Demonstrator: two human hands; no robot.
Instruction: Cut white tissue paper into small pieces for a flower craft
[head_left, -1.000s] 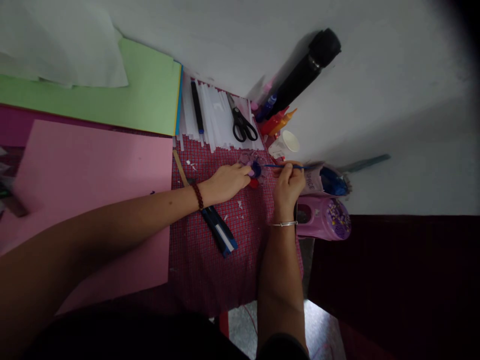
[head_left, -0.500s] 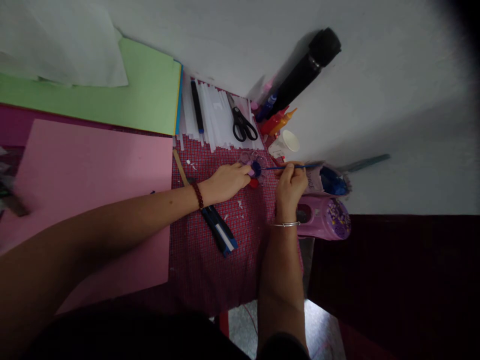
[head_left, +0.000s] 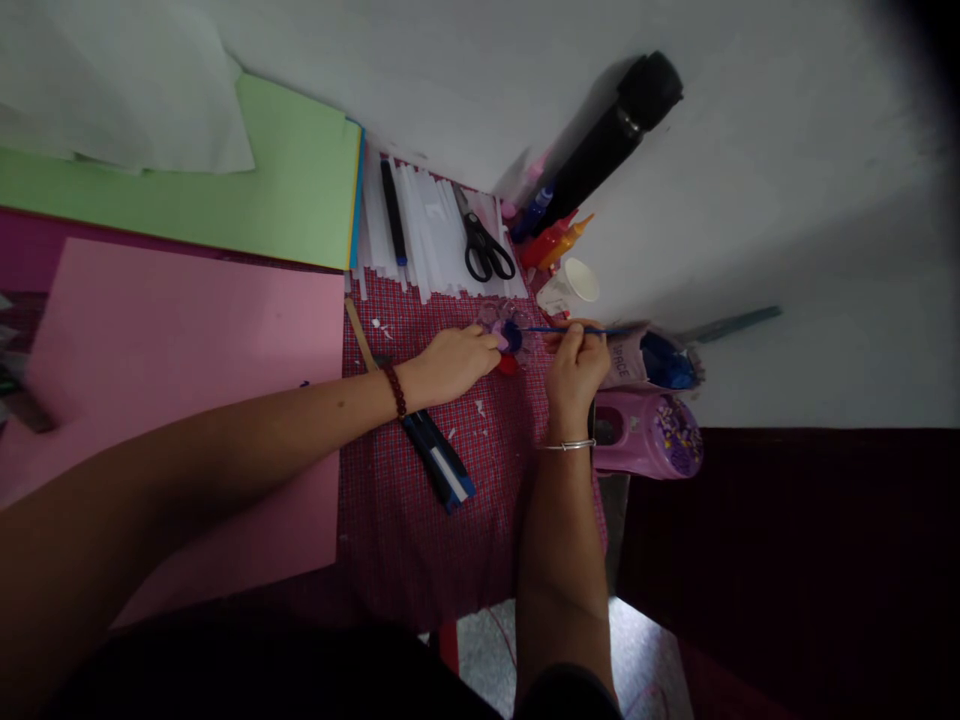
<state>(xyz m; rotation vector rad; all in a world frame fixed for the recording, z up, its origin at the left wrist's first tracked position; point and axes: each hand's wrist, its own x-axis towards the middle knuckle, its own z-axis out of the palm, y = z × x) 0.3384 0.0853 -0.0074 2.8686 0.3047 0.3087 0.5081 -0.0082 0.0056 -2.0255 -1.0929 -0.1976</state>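
Note:
My left hand (head_left: 459, 365) reaches across the checked tablecloth, its fingers closed on the near-left edge of a clear, flower-shaped paint palette (head_left: 486, 314). Dark blue paint (head_left: 511, 336) and red paint (head_left: 508, 366) show in its wells. To the right, my right hand (head_left: 576, 368) pinches a thin blue paintbrush (head_left: 541, 329), held nearly level. The brush's tip end points left at the dark blue paint; whether it touches is too small to tell. Under my left wrist lies a blue-and-black utility knife (head_left: 441, 465).
Black scissors (head_left: 486, 250) and a dark pen (head_left: 393, 212) rest on white strips (head_left: 429, 235). Paint bottles (head_left: 555, 240), a paper cup (head_left: 576, 285) and a tall black cylinder (head_left: 615, 135) stand by the wall. Pink paper (head_left: 210, 350) covers the left side. A purple container (head_left: 645, 435) stands at right.
My right hand has shifted slightly left and up with the paintbrush, whose tip end moved the same way. My left hand stays at the palette.

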